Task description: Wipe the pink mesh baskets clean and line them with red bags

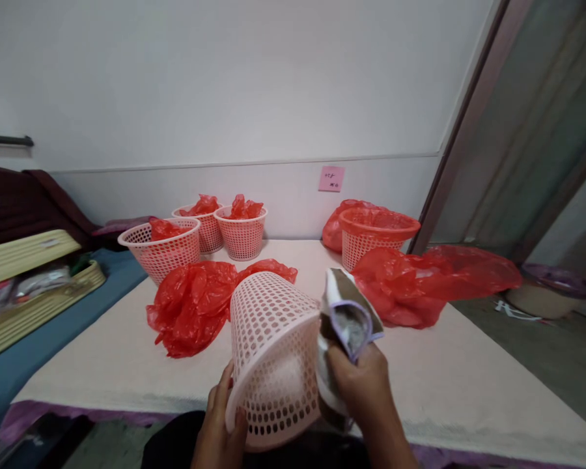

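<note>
A pink perforated plastic basket (273,306) lies tipped on its side at the table's front edge, its mouth turned toward me and to the right. My left hand (223,413) grips its rim at the lower left, thumb inside and fingers outside. In my right hand (359,378) is a bunched brown-and-white striped cloth (349,296) with a pale purple edge, held beside the basket's rim on the right. Whether the cloth touches the rim I cannot tell. Crumpled red plastic bags (195,306) lie just behind the basket on the left.
Three pink baskets with red bags inside, one a near basket (168,244), stand at the back left. At the back right, a red bag lines another basket (371,244); loose red bags (415,280) spread before it. A pink note (331,178) is on the wall (273,85).
</note>
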### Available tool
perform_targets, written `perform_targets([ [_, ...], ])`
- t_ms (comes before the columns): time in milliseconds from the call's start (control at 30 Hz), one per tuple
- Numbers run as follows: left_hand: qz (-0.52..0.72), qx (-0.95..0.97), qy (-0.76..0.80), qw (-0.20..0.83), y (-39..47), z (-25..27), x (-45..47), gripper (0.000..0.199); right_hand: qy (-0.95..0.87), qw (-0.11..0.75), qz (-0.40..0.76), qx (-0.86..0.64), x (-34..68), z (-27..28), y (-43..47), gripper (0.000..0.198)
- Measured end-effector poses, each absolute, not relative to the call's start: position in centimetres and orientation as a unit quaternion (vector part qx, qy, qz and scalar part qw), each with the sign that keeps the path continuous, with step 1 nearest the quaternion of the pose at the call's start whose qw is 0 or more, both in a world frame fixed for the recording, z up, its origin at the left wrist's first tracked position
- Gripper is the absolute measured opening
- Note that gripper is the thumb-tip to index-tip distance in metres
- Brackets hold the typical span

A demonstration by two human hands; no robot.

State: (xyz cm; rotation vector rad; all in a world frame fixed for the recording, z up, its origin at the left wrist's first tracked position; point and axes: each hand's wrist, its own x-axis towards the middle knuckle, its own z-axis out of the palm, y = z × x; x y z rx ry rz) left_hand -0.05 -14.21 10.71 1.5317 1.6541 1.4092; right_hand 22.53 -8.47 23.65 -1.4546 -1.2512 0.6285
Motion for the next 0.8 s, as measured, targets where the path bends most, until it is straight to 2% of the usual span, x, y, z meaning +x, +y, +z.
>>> perform_targets([
  [67,0.506,0.562,0.595,0.272,-14.3,10.4,-0.7,0.065,-0.500,0.517,0.292,-0.630,24.8,23.5,-7.6,0.030],
  [200,0.538,0.514,0.581,0.329,-14.2,10.5,-1.2,0.070,-0.431,0.544,0.388,-0.606,28.3,20.9,-6.3,0.030],
  [300,0.584,0.449,0.583,0.342,-14.3,11.1,-1.0,0.067,-0.337,0.557,0.493,-0.577,29.2,17.8,-6.2,0.033],
  [433,0.608,0.348,0.598,0.389,-14.1,12.0,0.0,0.066,-0.272,0.531,0.634,-0.491,28.2,15.0,-7.4,0.038],
  [600,0.654,0.244,0.567,0.438,-13.1,13.3,2.4,0.070,-0.241,0.544,0.686,-0.420,26.2,14.6,-8.7,0.050],
  [800,0.692,0.153,0.495,0.503,-12.3,15.3,4.3,0.077,-0.268,0.515,0.748,-0.321,24.7,14.4,-9.0,0.061],
])
